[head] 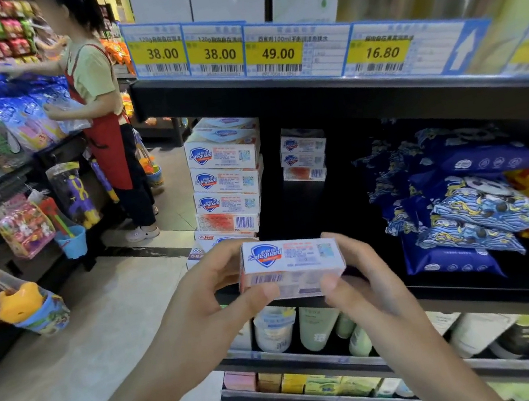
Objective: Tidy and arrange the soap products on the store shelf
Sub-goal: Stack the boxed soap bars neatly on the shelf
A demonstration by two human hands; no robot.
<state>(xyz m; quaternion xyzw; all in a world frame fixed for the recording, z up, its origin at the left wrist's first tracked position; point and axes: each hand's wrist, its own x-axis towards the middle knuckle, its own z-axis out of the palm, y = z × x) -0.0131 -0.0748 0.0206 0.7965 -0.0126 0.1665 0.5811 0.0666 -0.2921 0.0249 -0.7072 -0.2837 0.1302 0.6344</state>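
Both hands, the left hand (201,293) and the right hand (361,275), pinch a white rectangular cardboard Safeguard soap box (292,265) by its ends in front of the black metal shelf (308,200), with a tall stack of matching soap boxes (226,178) at eleven o'clock.

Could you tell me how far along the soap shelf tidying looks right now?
Done: a tall stack of soap boxes stands at the shelf's left end, with a short stack deeper in. In hand: the left hand and right hand both hold one soap box before the shelf. Left: placing it, probably in the dark gap by the stacks.
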